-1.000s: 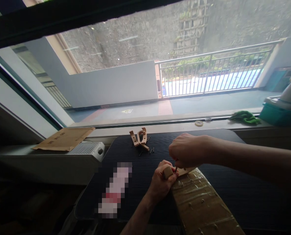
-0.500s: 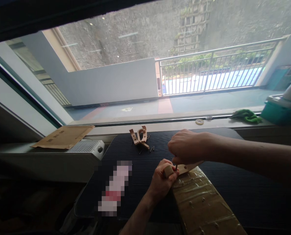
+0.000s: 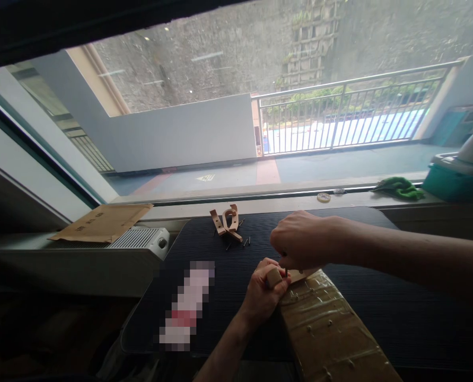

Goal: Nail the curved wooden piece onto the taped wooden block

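Note:
My left hand (image 3: 261, 291) is closed round a pale wooden piece (image 3: 274, 277), whose square end shows between thumb and fingers. My right hand (image 3: 300, 241) is a fist just above it, wrapped round a screwdriver; only the thin shaft (image 3: 286, 272) shows, pointing down beside the left fingertips, and the handle is hidden. Under the right fist a flat wooden part (image 3: 299, 275) lies against the far end of a taped cardboard box (image 3: 335, 329). The shaft's tip is hidden by the left fingers.
Several curved wooden pieces (image 3: 228, 223) and loose screws (image 3: 246, 242) lie on the dark table (image 3: 228, 297). A blurred pinkish strip (image 3: 189, 307) is on its left. Along the window stand a brown envelope (image 3: 101, 223), a tape roll (image 3: 323, 197), a green cloth (image 3: 399, 188) and a teal box (image 3: 445, 178).
My right fist has turned slightly and shifted a little left, covering more of the flat wooden part. The left hand keeps its hold in the same place.

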Demonstrator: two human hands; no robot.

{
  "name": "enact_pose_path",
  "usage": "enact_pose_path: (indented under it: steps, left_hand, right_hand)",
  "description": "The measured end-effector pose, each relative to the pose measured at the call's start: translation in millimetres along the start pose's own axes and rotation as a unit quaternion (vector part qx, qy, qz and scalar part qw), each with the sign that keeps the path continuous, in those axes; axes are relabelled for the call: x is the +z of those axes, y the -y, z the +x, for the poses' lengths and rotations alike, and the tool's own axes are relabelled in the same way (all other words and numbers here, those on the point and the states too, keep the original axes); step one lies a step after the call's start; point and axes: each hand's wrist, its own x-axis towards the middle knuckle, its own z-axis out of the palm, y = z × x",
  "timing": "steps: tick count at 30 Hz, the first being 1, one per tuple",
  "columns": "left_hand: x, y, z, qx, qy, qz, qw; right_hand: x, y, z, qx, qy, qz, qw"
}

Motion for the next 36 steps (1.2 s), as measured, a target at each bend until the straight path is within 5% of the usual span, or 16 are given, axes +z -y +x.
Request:
enact_pose_path:
  steps: [6,11,19,36]
  left_hand:
    - [1,-1,0,-0.018,-0.013,-0.009,1.0]
    - [0,-2,-1,-0.011,0.0,-0.005,1.0]
    - [-1,1,0,-0.011,0.001,0.002,1.0]
    - [0,-1,-2,-0.017,-0.007,0.004,1.0]
  right_hand:
    - [-7,7,-4,-0.058,0.024,-0.033,0.997]
    - [7,2,-2,-0.006,-0.038,-0.018,0.999]
    - [-2,3,-1,-0.041,0.014,-0.041,0.998]
    - [4,4,7,0.004,-0.016,0.053,0.998]
